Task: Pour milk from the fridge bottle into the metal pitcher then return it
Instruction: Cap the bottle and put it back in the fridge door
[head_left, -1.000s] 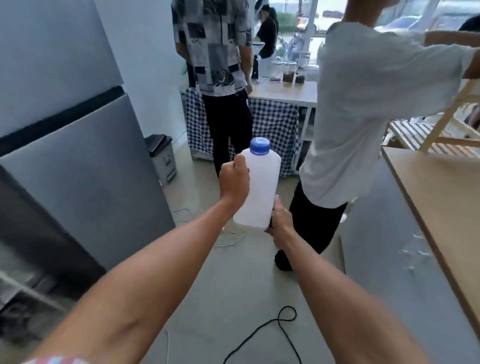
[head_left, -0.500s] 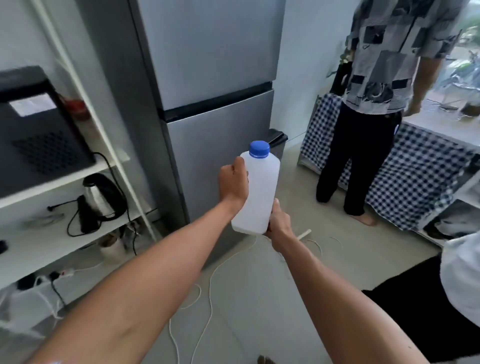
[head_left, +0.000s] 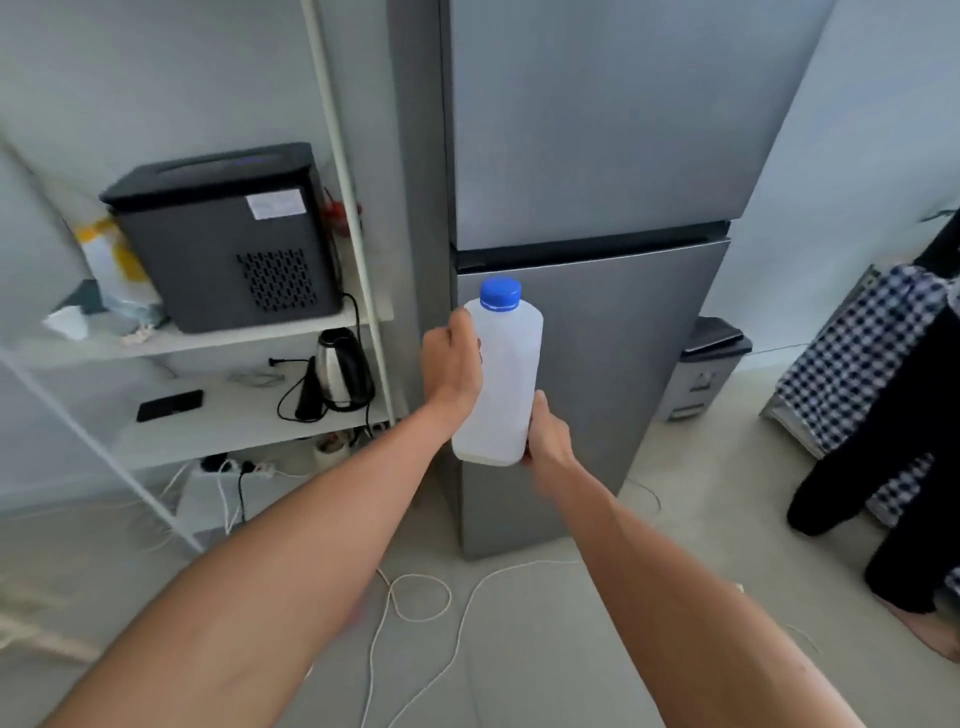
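Note:
I hold a white plastic milk bottle (head_left: 506, 379) with a blue cap upright in front of me. My left hand (head_left: 451, 364) grips its upper left side. My right hand (head_left: 545, 441) supports its lower right corner and base. Directly behind the bottle stands the grey two-door fridge (head_left: 597, 156), both doors closed. The metal pitcher is not in view.
A white shelf rack (head_left: 249, 421) at left carries a black machine (head_left: 223, 234), a kettle (head_left: 340, 369) and a phone. A power strip and white cables (head_left: 415, 597) lie on the floor. A small bin (head_left: 701, 374) stands right of the fridge. A person's dark-trousered legs (head_left: 893, 467) stand at right.
The view has swung left from the people and the table to face the fridge squarely. The bottle stays upright in both hands, held the same way.

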